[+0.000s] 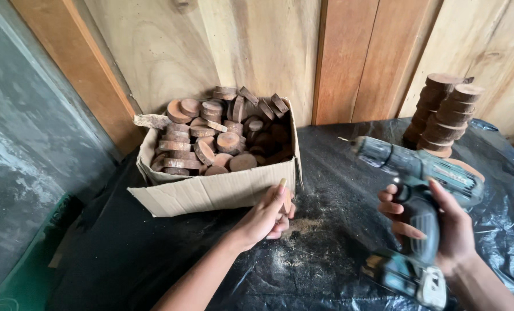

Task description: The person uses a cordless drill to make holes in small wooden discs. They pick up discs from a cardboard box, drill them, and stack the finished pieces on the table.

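Soft, even daylight, no hard shadows; faint sheen on the crinkled black plastic sheet (499,213); the teal cordless drill (421,173) is motion-blurred, wide-angle bending at the frame edges

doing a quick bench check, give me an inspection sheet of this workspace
surface: black plastic sheet over the bench, sawdust patch beside the left hand
job's things: cordless drill with bit pointing left; cardboard box heaped with round wooden discs
clutter: two stacks of wooden discs at back right
grippers: right hand grips the drill handle; left hand rests against the box's front corner, what it holds cannot be told
cables: nothing seen
surroundings: wooden plank wall behind, grey wall at left
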